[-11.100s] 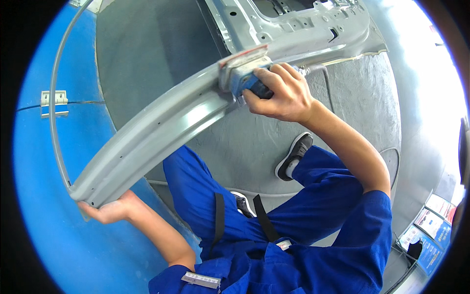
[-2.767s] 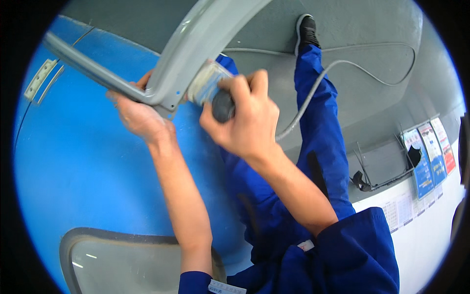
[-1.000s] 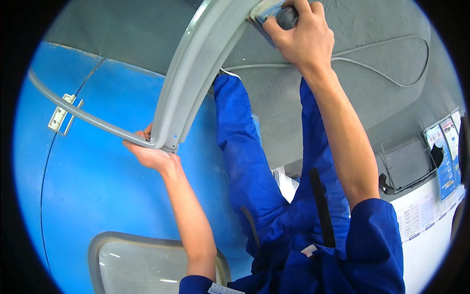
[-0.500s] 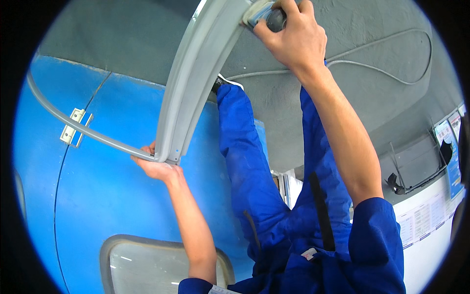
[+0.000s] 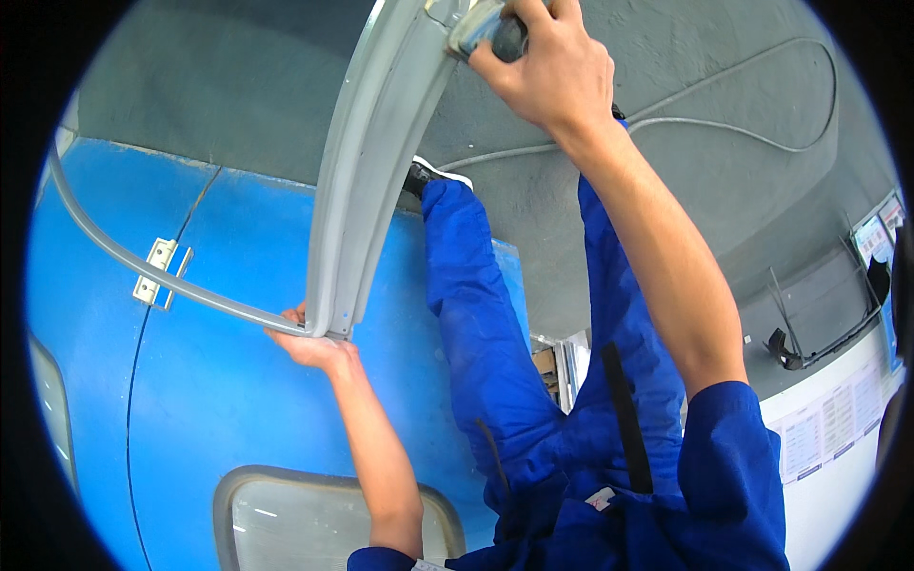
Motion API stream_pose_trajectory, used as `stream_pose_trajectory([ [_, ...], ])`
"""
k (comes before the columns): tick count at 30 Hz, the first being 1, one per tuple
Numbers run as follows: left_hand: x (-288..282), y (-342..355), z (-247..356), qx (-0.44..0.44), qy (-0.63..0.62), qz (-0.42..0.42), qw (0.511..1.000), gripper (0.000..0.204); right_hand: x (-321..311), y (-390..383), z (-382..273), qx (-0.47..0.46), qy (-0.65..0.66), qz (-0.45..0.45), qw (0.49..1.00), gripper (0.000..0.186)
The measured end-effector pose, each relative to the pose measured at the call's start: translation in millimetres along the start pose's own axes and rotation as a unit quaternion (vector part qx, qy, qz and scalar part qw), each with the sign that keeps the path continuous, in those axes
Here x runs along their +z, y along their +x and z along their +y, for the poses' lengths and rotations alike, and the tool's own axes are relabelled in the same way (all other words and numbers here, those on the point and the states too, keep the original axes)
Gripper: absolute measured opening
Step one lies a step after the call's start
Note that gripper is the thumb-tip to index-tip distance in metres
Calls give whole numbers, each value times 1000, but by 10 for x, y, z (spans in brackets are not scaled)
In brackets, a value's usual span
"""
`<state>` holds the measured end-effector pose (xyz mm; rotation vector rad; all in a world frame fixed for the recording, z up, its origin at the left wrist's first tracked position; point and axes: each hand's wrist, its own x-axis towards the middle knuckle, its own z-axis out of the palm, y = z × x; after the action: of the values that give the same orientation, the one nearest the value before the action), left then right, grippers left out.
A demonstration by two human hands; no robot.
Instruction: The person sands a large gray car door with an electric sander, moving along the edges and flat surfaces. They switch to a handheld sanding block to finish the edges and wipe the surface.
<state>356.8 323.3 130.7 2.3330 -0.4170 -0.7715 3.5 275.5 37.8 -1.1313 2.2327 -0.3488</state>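
Observation:
A grey curved metal frame (image 5: 367,181), like a vehicle door's window surround, rises from my left hand toward the top edge. A thin grey bar (image 5: 143,266) of it curves off to the left. My left hand (image 5: 319,349) is closed around the lower corner where bar and frame meet, some fingers hidden behind it. At the top, my right hand (image 5: 557,71) grips the round dark knob (image 5: 510,40) of a sanding block with a pale pad (image 5: 473,29). The pad lies against the frame's right edge. Beyond the top edge the frame is cut off.
Behind my left arm stand blue panels (image 5: 224,381) with a white hinge (image 5: 156,271) and a rubber-edged window (image 5: 314,519). A grey hose (image 5: 733,127) loops across the dark grey floor (image 5: 685,48). Far right, a black stand (image 5: 809,357) leans by a white wall with papers (image 5: 828,433).
The whole view has shifted and turned slightly. In the picture, my right hand and the sanding block sit farther left, and my left hand with the frame's corner sits lower. Both grips stay.

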Motion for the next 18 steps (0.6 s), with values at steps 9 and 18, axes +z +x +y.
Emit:
stream_pose_trajectory([
  [9,-42,89,-46,18,24,-3,1000,51,213,-680,-349,-202,131,-102,965,47],
  [18,-75,59,-18,7,40,21,999,51,30,238,21,58,103,31,992,41],
])
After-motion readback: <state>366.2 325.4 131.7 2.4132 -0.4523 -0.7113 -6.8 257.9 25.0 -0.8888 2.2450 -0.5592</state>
